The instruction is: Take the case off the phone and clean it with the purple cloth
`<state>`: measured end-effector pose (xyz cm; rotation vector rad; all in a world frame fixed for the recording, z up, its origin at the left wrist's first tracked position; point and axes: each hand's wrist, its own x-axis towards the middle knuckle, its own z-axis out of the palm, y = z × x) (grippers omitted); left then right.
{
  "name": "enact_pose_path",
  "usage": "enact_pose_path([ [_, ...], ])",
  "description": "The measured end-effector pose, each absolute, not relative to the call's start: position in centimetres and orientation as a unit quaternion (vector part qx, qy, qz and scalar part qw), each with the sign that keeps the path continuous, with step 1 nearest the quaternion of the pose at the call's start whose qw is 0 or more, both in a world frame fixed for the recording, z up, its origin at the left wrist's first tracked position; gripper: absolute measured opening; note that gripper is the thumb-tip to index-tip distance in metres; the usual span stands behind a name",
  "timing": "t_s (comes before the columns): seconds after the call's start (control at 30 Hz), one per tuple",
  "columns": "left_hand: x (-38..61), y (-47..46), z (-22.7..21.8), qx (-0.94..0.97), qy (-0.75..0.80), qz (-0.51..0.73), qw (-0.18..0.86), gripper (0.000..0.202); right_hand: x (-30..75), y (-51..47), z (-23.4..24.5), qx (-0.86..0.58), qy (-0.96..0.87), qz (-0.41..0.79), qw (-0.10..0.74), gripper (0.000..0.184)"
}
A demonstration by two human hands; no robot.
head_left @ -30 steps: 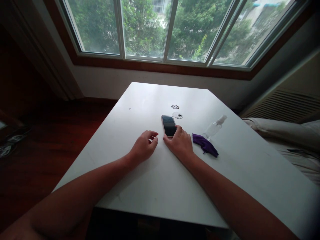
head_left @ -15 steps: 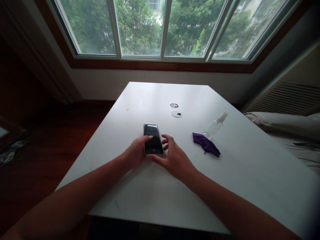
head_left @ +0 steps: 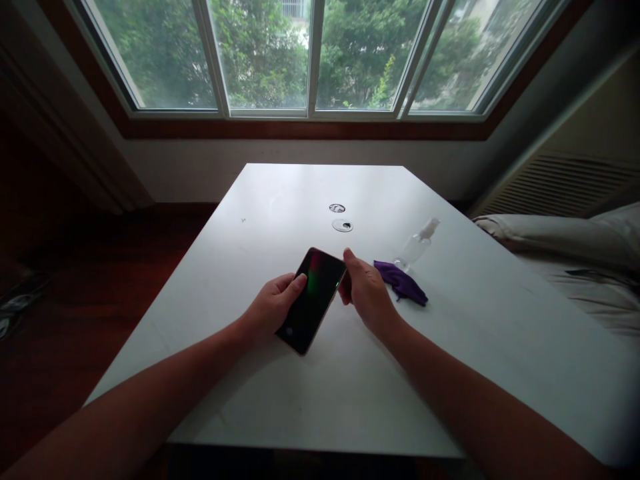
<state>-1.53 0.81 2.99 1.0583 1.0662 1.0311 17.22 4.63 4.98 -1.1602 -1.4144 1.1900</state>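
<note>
A dark-screened smartphone (head_left: pixel 314 300) is held over the white table, its top tilted to the right. My left hand (head_left: pixel 270 303) grips its left long side, thumb lying on the screen and the other fingers hidden beneath. At the phone's upper right corner, my right hand (head_left: pixel 367 287) is closed, with the thumb at the edge and the fingers curled under. A faint reddish and green sheen shows on the glass. Just right of my right hand lies a crumpled purple cloth (head_left: pixel 403 283). Behind the cloth, a clear spray bottle (head_left: pixel 419 245) rests on its side.
The white table (head_left: pixel 240 407) stretches toward the window (head_left: pixel 310 60). Two round cable-hole fittings (head_left: pixel 343 226) are set in its surface beyond the phone. A light-coloured cushioned surface (head_left: pixel 555 247) adjoins the right edge, and dark red floor (head_left: pixel 125 267) lies left.
The smartphone has turned clockwise, from nearly straight to leaning right. My right hand has moved from its lower right side up to the top right corner. The view has shifted slightly right.
</note>
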Motion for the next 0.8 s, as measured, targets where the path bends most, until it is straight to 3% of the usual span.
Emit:
enact_pose_path([
  [0.8,-1.69,0.56,3.24,0.469,0.464,0.435,0.613,0.055,16.32,4.17,4.75,-0.434,-0.498,0.581,0.476,0.062],
])
